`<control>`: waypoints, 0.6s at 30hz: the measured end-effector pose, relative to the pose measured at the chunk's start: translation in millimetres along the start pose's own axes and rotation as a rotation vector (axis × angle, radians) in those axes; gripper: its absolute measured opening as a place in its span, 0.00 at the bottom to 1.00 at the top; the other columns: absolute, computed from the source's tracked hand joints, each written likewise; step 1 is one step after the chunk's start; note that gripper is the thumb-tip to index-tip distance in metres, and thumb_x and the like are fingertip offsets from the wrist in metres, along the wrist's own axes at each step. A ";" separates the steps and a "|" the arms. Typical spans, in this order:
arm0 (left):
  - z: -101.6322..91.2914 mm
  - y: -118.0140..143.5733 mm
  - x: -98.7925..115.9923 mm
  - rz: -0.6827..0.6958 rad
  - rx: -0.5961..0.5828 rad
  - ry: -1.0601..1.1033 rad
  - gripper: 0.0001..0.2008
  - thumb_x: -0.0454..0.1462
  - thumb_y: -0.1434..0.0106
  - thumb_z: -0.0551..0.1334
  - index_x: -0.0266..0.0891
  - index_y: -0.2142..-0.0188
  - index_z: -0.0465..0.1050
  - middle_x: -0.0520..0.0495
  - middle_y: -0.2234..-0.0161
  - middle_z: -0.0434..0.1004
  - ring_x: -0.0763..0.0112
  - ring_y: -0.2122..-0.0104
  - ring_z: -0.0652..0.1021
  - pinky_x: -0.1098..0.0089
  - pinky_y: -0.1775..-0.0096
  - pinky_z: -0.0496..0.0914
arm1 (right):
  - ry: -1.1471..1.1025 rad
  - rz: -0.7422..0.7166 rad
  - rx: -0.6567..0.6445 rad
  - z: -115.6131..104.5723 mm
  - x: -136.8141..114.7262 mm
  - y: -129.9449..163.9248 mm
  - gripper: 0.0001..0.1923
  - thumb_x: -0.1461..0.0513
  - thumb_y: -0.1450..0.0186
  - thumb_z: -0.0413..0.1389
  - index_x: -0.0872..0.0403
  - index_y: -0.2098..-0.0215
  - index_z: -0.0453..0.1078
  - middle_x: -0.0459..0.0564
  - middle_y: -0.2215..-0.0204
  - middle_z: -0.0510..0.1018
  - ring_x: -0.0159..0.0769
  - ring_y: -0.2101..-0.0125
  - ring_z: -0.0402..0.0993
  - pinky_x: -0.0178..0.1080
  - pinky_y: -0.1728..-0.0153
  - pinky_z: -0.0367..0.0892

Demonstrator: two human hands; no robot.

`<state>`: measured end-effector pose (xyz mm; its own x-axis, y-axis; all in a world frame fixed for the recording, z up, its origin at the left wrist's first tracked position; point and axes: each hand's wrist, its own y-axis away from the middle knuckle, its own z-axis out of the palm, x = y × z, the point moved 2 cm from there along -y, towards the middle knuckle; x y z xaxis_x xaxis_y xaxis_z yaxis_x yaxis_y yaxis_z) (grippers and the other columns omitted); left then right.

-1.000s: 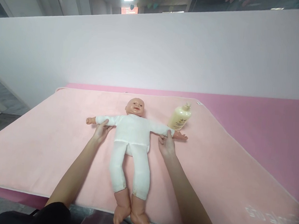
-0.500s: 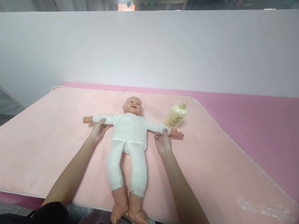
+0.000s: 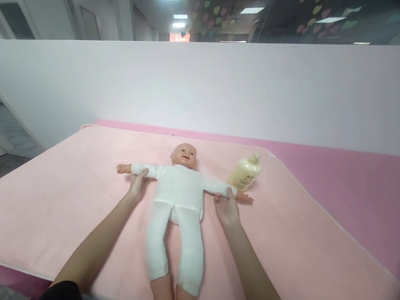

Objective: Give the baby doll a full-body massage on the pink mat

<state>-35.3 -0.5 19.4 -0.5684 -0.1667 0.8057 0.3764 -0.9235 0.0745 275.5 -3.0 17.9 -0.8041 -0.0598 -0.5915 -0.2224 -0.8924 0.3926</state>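
A baby doll [image 3: 179,190] in white clothes lies face up on a pale pink mat [image 3: 59,189], arms spread wide and bare feet toward me. My left hand [image 3: 137,185] grips the doll's arm on the left side, near the forearm. My right hand [image 3: 226,206] holds the doll's other arm, close to the wrist. A cream lotion bottle [image 3: 244,173] stands just beyond that arm, a short way from my right hand.
The mat covers a darker pink table [image 3: 358,182] that runs off to the right. A white partition wall [image 3: 205,85] rises behind the table. The mat's near edge is at the lower left, with grey floor beyond.
The view has tilted up and shifted slightly, so the doll sits lower in frame. Both hands stay on the doll's arms; the grip looks unchanged.
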 end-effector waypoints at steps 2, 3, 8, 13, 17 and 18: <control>-0.8 -1.1 -5.1 0.088 0.043 -0.071 0.15 0.35 0.50 0.70 0.35 0.62 0.73 0.43 0.62 0.79 0.62 0.59 0.78 0.61 0.51 0.71 | -0.002 -0.034 -0.006 0.0 0.8 0.4 0.04 0.61 0.35 0.54 0.54 0.65 0.66 0.41 0.77 0.73 0.23 0.83 0.66 0.25 0.84 0.65; -1.5 -1.9 -7.5 0.124 0.066 -0.113 0.16 0.36 0.51 0.71 0.34 0.63 0.74 0.42 0.62 0.79 0.63 0.59 0.78 0.61 0.51 0.71 | 0.002 -0.066 -0.013 0.2 1.7 0.8 0.04 0.62 0.36 0.56 0.55 0.65 0.66 0.41 0.76 0.73 0.23 0.82 0.67 0.25 0.84 0.66; -3.4 -5.9 -14.3 0.229 0.077 -0.229 0.18 0.39 0.54 0.71 0.30 0.64 0.75 0.39 0.61 0.79 0.62 0.61 0.78 0.60 0.53 0.71 | 0.028 -0.196 -0.016 1.4 8.1 1.7 0.13 0.67 0.46 0.64 0.56 0.64 0.67 0.41 0.74 0.75 0.23 0.81 0.68 0.25 0.81 0.68; -3.8 -6.9 -14.7 0.235 0.071 -0.239 0.17 0.38 0.55 0.70 0.31 0.66 0.74 0.39 0.62 0.79 0.61 0.63 0.78 0.60 0.56 0.71 | 0.049 -0.221 0.031 1.4 11.3 1.0 0.16 0.70 0.50 0.65 0.56 0.67 0.65 0.40 0.76 0.73 0.23 0.81 0.68 0.26 0.80 0.69; -3.6 -7.6 -14.1 0.260 0.098 -0.325 0.16 0.38 0.54 0.70 0.31 0.67 0.74 0.39 0.63 0.79 0.61 0.63 0.78 0.61 0.57 0.71 | 0.137 -0.355 0.075 2.7 14.2 4.6 0.18 0.65 0.50 0.67 0.56 0.67 0.64 0.39 0.77 0.73 0.22 0.84 0.65 0.26 0.86 0.63; -3.6 -8.2 -14.3 0.268 0.096 -0.347 0.16 0.39 0.54 0.70 0.31 0.67 0.74 0.39 0.64 0.79 0.61 0.63 0.78 0.62 0.58 0.71 | 0.172 -0.390 0.096 3.1 15.4 5.3 0.17 0.63 0.50 0.67 0.56 0.68 0.64 0.39 0.78 0.73 0.22 0.85 0.63 0.27 0.87 0.60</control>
<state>-32.9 8.1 5.2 -0.1687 -0.2553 0.9520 0.5526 -0.8243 -0.1232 260.2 -7.3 13.1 -0.5477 0.1924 -0.8142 -0.5479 -0.8180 0.1753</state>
